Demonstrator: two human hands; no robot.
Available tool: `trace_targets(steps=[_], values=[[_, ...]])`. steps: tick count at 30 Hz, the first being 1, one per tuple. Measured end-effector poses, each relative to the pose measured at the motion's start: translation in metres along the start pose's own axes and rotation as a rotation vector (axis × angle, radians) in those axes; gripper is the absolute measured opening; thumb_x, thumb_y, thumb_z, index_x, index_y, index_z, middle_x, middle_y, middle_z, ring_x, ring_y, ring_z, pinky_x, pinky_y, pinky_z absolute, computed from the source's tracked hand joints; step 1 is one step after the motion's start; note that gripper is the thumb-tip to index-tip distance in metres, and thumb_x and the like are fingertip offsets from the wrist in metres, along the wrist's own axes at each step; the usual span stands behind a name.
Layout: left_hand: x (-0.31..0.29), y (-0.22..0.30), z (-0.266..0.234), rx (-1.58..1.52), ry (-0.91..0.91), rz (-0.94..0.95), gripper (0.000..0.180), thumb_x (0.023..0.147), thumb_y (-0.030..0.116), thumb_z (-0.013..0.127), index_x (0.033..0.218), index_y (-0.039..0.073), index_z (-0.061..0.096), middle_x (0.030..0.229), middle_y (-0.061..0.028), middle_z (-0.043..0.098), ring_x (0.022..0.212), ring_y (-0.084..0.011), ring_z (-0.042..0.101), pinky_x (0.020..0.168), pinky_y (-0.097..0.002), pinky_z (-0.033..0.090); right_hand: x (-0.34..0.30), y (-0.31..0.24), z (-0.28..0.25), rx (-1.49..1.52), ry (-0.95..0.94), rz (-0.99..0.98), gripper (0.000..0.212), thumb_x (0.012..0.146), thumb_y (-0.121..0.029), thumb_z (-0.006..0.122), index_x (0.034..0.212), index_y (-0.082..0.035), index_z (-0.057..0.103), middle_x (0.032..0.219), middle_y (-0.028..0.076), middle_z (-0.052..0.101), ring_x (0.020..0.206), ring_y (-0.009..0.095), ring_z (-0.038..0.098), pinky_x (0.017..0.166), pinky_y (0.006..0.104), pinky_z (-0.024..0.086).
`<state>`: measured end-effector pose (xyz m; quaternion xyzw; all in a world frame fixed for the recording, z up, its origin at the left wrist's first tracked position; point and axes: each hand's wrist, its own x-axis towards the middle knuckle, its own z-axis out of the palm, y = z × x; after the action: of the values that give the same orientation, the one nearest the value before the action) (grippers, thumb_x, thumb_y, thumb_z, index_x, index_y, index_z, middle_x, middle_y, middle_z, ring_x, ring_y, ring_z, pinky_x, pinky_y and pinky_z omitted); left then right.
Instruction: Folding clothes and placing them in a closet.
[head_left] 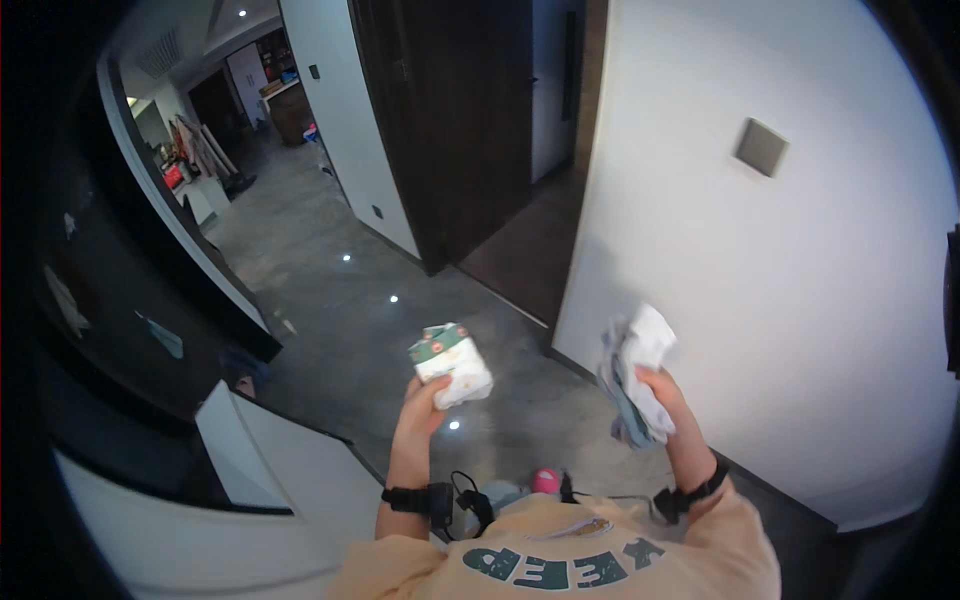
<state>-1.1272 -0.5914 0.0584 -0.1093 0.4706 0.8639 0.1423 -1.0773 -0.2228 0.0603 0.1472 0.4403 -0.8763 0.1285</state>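
Hands apart: left hand (424,402) clamped on a soft white packet with a green patterned band (459,370), just below frame centre toward 7 o'clock; right hand (663,388) clamped on a folded white and grey-blue cloth bundle (643,345) at 4 o'clock. Both held above the grey floor (540,435); square wall plate (762,147) at 2 o'clock, dark door (450,130) near 12.

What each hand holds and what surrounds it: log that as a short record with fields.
Left hand: holds white-and-green pack
Right hand: holds folded white and grey-blue cloths
Forearms: black strap on each
Right side: white wall, square grey plate
Ahead: dark door
Floor: grey, bright spots on it
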Motion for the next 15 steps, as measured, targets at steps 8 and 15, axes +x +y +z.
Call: trace_targets(steps=[8, 15], values=[[0.062, 0.091, -0.141, -0.205, 0.394, 0.337, 0.046, 0.086, 0.018, 0.047, 0.126, 0.0, 0.036, 0.122, -0.0145, 0.048, 0.112, -0.0298, 0.048, 0.095, -0.0463, 0.039, 0.316, -0.017, 0.185, 0.248, -0.415, 0.307, 0.033, 0.076, -0.018, 0.058, 0.105, -0.003, 0.052, 0.09, 0.009, 0.061, 0.077, 0.018, 0.06, 0.07, 0.0303, 0.049], [0.289, 0.161, -0.119, -0.371, 0.263, 0.188, 0.042, 0.088, 0.019, 0.045, 0.125, 0.003, 0.038, 0.118, -0.0121, 0.052, 0.108, -0.0284, 0.051, 0.091, -0.0443, 0.043, 0.475, -0.091, 0.224, 0.048, -0.099, 0.2, 0.037, 0.075, -0.014, 0.061, 0.108, 0.0, 0.052, 0.095, 0.01, 0.06, 0.085, 0.018, 0.06, 0.072, 0.0284, 0.049]])
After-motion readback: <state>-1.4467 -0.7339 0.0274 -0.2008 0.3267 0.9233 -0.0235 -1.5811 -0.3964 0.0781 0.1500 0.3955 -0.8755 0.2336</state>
